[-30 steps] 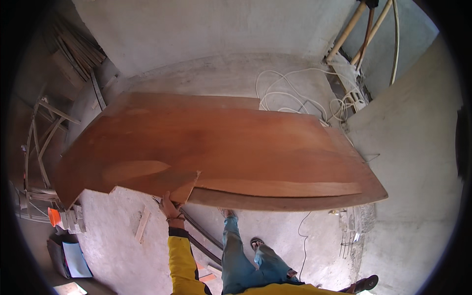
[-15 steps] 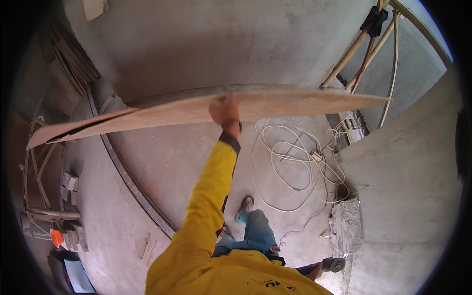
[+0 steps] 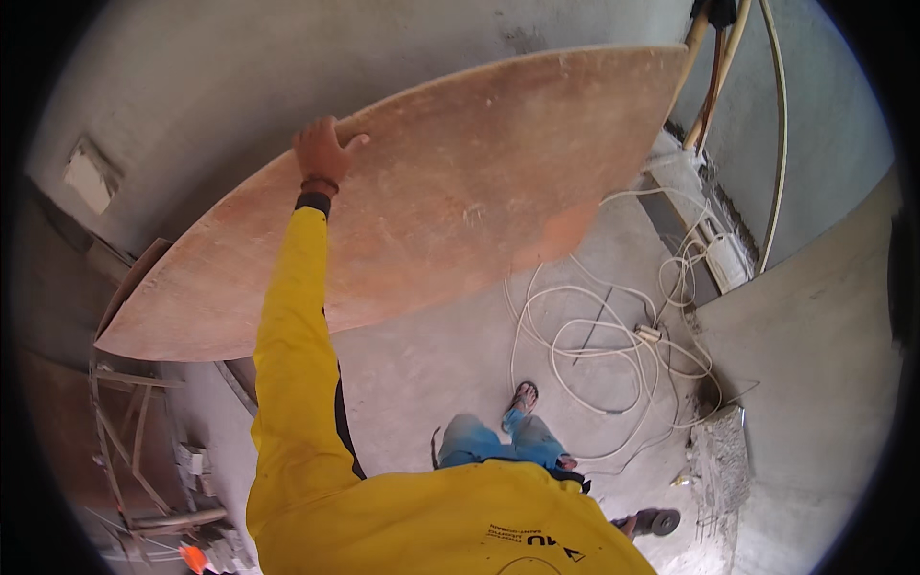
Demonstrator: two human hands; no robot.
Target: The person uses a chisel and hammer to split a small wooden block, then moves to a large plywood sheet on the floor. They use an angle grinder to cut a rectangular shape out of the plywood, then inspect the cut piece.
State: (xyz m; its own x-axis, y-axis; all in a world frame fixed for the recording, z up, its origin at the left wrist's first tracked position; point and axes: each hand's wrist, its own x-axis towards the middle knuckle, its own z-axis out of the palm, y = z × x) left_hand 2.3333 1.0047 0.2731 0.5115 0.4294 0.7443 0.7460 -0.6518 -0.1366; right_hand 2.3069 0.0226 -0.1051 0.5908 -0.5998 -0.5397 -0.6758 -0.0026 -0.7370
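Note:
A large brown plywood sheet point(image 3: 450, 201) stands tilted in front of me, its broad, scuffed face in view. My left hand point(image 3: 324, 153) grips its upper edge left of the middle, with the thumb on the near side and the fingertips hidden behind. Low at the right, beside my yellow jacket, is my right hand point(image 3: 627, 526), mostly hidden by the body. It holds a dark power tool with a round head, which looks like an angle grinder point(image 3: 659, 521).
A white cable point(image 3: 613, 355) lies in loops on the concrete floor, a connector block point(image 3: 649, 333) among them. Wooden poles point(image 3: 714, 77) lean at the far right. Rough rubble point(image 3: 719, 460) lines the right wall. Timber pieces point(image 3: 177, 518) and an orange object point(image 3: 195, 559) are at lower left.
The plywood sheet has tipped from nearly edge-on to showing its broad face, its top edge now higher up. My left hand has gone left and up with it.

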